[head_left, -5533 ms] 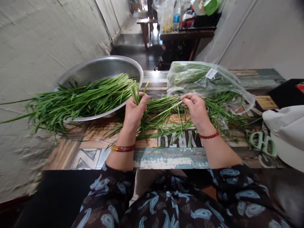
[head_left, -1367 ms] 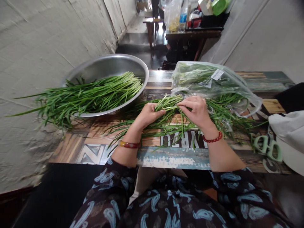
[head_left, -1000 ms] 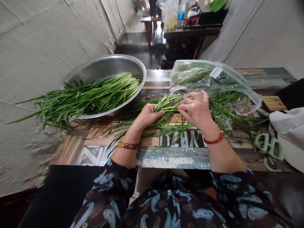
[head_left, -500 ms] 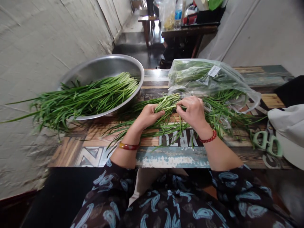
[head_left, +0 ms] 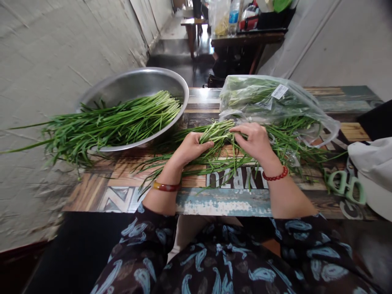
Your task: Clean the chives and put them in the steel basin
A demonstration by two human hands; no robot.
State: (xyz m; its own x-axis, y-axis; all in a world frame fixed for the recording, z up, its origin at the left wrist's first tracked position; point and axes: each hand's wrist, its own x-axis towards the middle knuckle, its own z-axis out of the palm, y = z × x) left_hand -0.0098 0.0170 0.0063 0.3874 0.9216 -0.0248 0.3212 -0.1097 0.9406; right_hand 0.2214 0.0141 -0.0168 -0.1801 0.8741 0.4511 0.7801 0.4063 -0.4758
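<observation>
My left hand (head_left: 196, 146) is wrapped round a small bunch of garlic chives (head_left: 217, 130), its pale stalk ends pointing to the upper right. Close to those ends, my right hand (head_left: 255, 141) has its thumb and forefinger bent together; what lies between the fingertips is too small to make out. Loose garlic chives (head_left: 162, 161) spread over the tabletop under and around both hands. On the left, a metal basin (head_left: 128, 77) holds a big heap of garlic chives (head_left: 131, 118), the leaves hanging over its rim.
A clear plastic bag (head_left: 275, 96) with more greens lies behind my right hand. Green-handled scissors (head_left: 347, 185) and a light cap (head_left: 375, 171) are at the right of the patterned table (head_left: 220, 204). Beyond stands another table (head_left: 248, 39) with a bottle (head_left: 233, 18).
My right hand has drawn slightly right from the stalk ends, its fingers a little straighter. My left hand keeps its hold on the bunch. The whole view has shifted slightly.
</observation>
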